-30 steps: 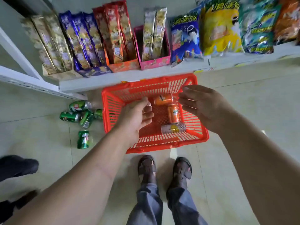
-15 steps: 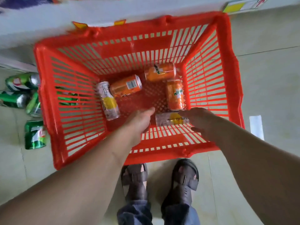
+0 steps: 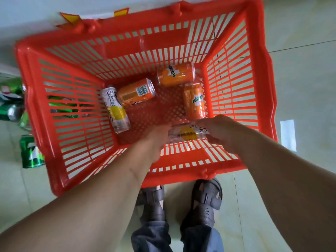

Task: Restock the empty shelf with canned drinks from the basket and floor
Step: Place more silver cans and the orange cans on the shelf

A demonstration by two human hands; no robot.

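Reaching down into the red basket (image 3: 36, 106), both hands are closing on the pale can (image 3: 187, 134) lying by its near wall, right hand (image 3: 218, 131) curling round one end, left hand (image 3: 158, 140) touching the other, grip unclear, and that rigid, likely slick cylinder is wanting a mid-body wrap.

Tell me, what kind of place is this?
Probably a small shop: a red slatted plastic shopping basket sits on a pale tiled floor, holding orange Mirinda soda cans, beside yellow price tags on a white shelf edge.
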